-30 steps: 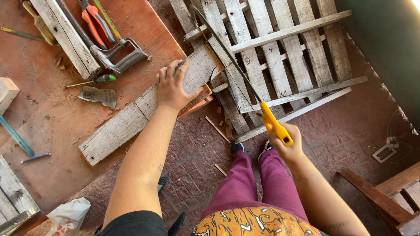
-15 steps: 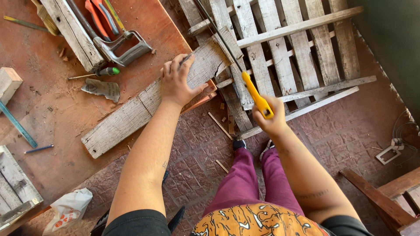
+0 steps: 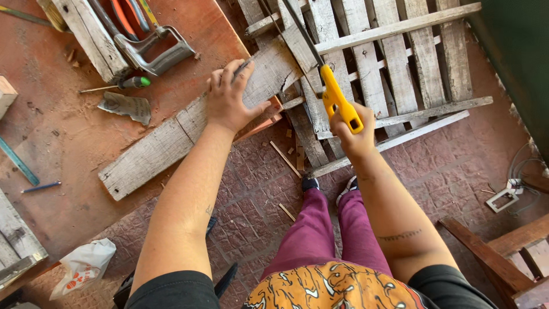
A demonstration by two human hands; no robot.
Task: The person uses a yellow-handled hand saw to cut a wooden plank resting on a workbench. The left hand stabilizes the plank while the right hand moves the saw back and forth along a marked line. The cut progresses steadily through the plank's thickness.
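left arm: bare, stretched far and leftward, elbow near | left hand (image 3: pixel 229 98): palm down, fingers (image 3: pixel 224 74) spread flat, thumb pointing right | right arm: bare, bent, forearm rising from near right | right hand (image 3: pixel 353 133): closed in a fist, fingers curled tight, knuckles toward the camera | hands apart

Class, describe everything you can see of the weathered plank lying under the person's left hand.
The plank is a long, flat board of grey, bleached wood with cracks and rough grain. It lies diagonally on the reddish worktable, its upper end jutting past the table edge over the brick floor, close to the pallet. The left hand presses flat on it near that end, a pencil under the fingers. The saw, held in the right hand, has its blade beside the overhanging end; whether it touches is unclear.
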